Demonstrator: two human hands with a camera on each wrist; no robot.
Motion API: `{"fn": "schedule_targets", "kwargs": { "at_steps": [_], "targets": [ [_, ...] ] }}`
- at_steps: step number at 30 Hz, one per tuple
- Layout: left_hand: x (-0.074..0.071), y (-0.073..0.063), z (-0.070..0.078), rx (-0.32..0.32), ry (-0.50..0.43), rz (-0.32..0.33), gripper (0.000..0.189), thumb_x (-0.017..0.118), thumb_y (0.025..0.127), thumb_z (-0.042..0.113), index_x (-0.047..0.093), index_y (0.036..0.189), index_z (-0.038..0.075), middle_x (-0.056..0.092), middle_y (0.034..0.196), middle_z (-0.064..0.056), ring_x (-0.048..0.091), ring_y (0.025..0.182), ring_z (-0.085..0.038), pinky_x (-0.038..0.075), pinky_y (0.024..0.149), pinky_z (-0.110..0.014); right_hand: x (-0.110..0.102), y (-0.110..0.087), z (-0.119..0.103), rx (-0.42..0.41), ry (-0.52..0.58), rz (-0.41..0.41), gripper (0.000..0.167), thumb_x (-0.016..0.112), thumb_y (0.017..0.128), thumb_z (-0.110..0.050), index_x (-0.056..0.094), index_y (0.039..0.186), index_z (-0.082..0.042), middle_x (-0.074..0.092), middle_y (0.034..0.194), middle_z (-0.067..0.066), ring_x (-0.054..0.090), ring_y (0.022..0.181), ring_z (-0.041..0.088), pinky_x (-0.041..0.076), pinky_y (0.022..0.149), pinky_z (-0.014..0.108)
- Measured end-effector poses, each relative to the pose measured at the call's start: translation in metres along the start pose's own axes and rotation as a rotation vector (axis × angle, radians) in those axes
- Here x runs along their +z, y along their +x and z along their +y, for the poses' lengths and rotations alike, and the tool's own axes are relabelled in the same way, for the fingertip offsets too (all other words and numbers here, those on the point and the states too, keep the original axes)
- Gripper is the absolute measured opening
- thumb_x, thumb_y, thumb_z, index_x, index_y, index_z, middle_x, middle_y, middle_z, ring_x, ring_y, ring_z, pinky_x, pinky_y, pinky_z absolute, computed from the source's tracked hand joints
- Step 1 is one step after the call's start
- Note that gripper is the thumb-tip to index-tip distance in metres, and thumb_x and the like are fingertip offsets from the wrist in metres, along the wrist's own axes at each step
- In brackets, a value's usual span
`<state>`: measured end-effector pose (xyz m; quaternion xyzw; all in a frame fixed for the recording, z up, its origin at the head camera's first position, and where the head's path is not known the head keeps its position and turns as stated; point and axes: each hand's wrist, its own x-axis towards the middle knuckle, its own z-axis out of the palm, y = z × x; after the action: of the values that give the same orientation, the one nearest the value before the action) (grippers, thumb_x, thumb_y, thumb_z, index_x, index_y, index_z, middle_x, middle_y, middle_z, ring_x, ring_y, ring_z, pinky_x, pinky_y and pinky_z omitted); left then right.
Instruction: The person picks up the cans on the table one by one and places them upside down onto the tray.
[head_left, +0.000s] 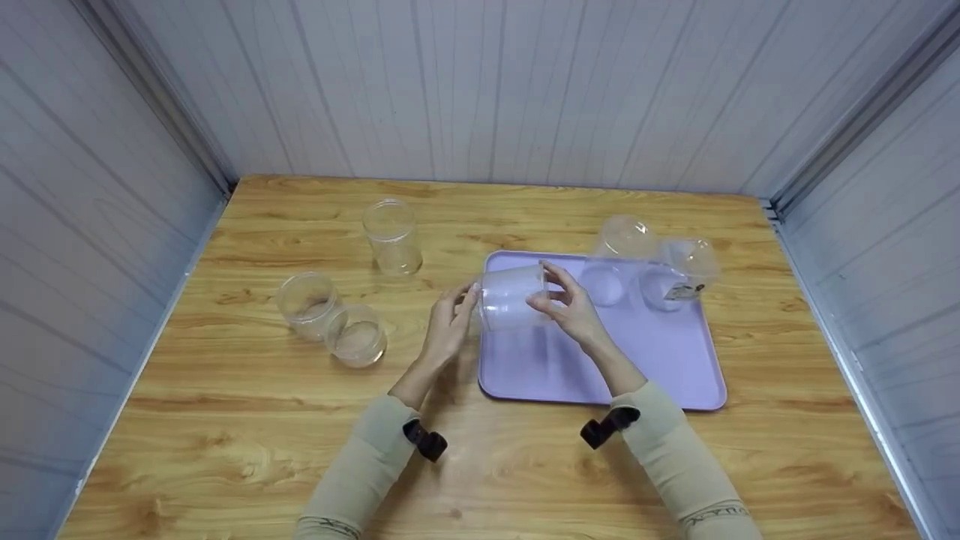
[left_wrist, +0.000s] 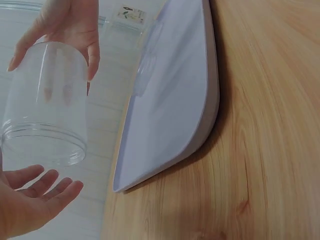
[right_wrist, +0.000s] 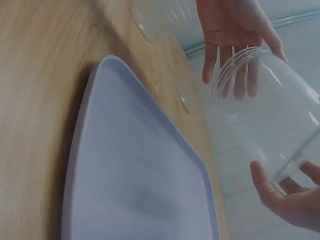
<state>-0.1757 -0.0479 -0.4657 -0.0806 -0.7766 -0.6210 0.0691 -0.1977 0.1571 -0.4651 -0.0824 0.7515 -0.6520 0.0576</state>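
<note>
A clear plastic jar [head_left: 514,296] is held tilted on its side above the left part of a lilac tray [head_left: 652,360]. My right hand [head_left: 574,309] grips the jar around its closed end, thumb and fingers spread on either side. At the threaded mouth is my left hand [head_left: 450,322], its fingers fairly straight. In the right wrist view, the left hand [right_wrist: 240,45] has its thumb at the rim and its fingers seen partly through the clear wall. The left wrist view shows the mouth of the jar [left_wrist: 47,100] facing those fingers.
Two clear jars stand at the tray's far right, one plain [head_left: 626,244] and one with a printed label [head_left: 684,291]. Left of the tray, three more stand on the wooden table: one at the back [head_left: 394,240], two close together [head_left: 306,304] nearer me. Panelled walls [head_left: 480,90] enclose the table.
</note>
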Motion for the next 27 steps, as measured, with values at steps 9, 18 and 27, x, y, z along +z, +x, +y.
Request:
{"fn": "schedule_targets", "kwargs": {
  "at_steps": [9,18,27],
  "targets": [
    [-0.009,0.005,-0.025,0.042,0.066,0.082,0.029,0.052,0.090,0.017,0.060,0.102,-0.008,0.061,0.092,-0.016,0.059,0.085,-0.025,0.050,0.073,-0.031,-0.003,0.008,-0.002,-0.022,-0.197,0.036,0.072,0.073,0.073,-0.021,0.038,0.135,-0.009,0.042,0.126,0.014,0.046,0.102,0.033,0.041,0.082,0.042],
    [-0.024,0.004,-0.027,0.128,0.264,0.036,0.024,0.054,0.088,0.016,0.061,0.102,-0.003,0.059,0.094,-0.011,0.055,0.089,-0.022,0.048,0.074,-0.033,-0.008,0.018,-0.005,-0.044,-0.370,0.052,0.078,0.075,0.069,-0.032,0.039,0.134,-0.011,0.042,0.128,0.013,0.042,0.106,0.031,0.037,0.086,0.045],
    [-0.045,0.000,-0.034,0.176,0.504,-0.046,0.030,0.056,0.088,0.020,0.056,0.109,-0.001,0.056,0.106,-0.016,0.053,0.098,-0.028,0.044,0.084,-0.038,-0.009,0.026,-0.007,-0.080,-0.496,0.049,0.081,0.076,0.068,-0.033,0.038,0.134,-0.006,0.040,0.131,0.014,0.039,0.112,0.033,0.035,0.091,0.045]
  ]
}}
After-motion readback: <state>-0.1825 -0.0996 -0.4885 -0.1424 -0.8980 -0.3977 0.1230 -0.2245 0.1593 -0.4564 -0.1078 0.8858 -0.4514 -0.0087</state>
